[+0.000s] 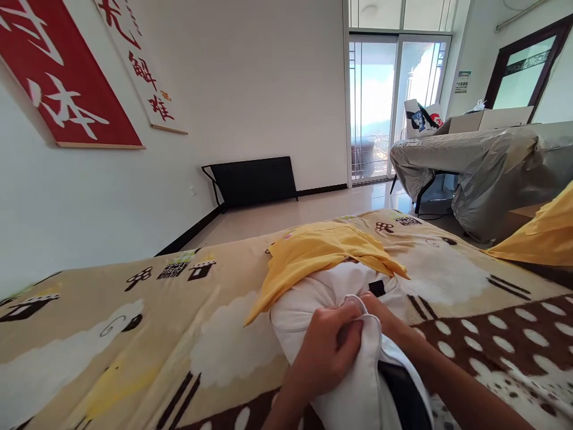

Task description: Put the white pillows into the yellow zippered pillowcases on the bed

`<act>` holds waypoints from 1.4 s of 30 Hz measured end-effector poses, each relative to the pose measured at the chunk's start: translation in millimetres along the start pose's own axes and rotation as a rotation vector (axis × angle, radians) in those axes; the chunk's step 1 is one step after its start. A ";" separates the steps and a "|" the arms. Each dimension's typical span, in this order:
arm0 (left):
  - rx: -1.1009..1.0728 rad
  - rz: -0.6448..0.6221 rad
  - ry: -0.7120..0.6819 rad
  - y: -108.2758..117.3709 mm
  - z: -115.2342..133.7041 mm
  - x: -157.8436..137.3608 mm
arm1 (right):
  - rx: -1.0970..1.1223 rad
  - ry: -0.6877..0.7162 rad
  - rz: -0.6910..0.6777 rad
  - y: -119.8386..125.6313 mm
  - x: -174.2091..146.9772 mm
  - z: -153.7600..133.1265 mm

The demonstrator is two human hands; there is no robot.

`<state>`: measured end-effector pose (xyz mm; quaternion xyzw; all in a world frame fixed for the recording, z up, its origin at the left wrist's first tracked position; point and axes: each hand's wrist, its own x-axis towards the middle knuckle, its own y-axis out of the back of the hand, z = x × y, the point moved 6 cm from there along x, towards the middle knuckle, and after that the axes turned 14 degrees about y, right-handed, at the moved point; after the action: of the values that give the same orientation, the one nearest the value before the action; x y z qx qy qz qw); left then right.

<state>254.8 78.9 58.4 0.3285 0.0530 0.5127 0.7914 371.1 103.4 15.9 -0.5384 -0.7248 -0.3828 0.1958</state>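
A white pillow (pixel 304 297) with piped edges and a dark side panel lies on the bed in front of me. My left hand (pixel 329 343) is closed, pinching a fold of its white fabric near the piping. On the other side of that fold, my right hand (pixel 387 316) also grips the pillow, its fingers partly hidden by the cloth. A small black tag (pixel 376 288) shows on the fabric just beyond my hands. Yellow cloth (pixel 331 245), which looks like a pillowcase, drapes over the pillow's far end and spreads onto the blanket.
The bed carries a beige and brown patterned blanket (pixel 179 310). More yellow fabric (pixel 541 233) lies at the right. Beyond the bed, a folded black frame (pixel 255 182) leans by the wall. A plastic-covered table (pixel 470 152) holding a cardboard box (pixel 501 119) stands at back right.
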 end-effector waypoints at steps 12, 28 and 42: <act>-0.239 0.282 0.067 20.6 6.2 -13.4 | -0.270 0.185 -0.098 -5.5 7.5 -29.2; -0.327 0.418 0.315 52.8 -36.0 8.2 | -0.928 0.748 -0.101 -53.4 -21.2 -135.3; -0.404 0.703 0.297 88.3 -37.0 -13.6 | -0.945 0.606 -0.334 -116.2 -40.5 -75.0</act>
<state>164.3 107.5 76.9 0.0876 -0.0500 0.7929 0.6009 267.2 5.6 -5.0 -0.3122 -0.4624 -0.8269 0.0699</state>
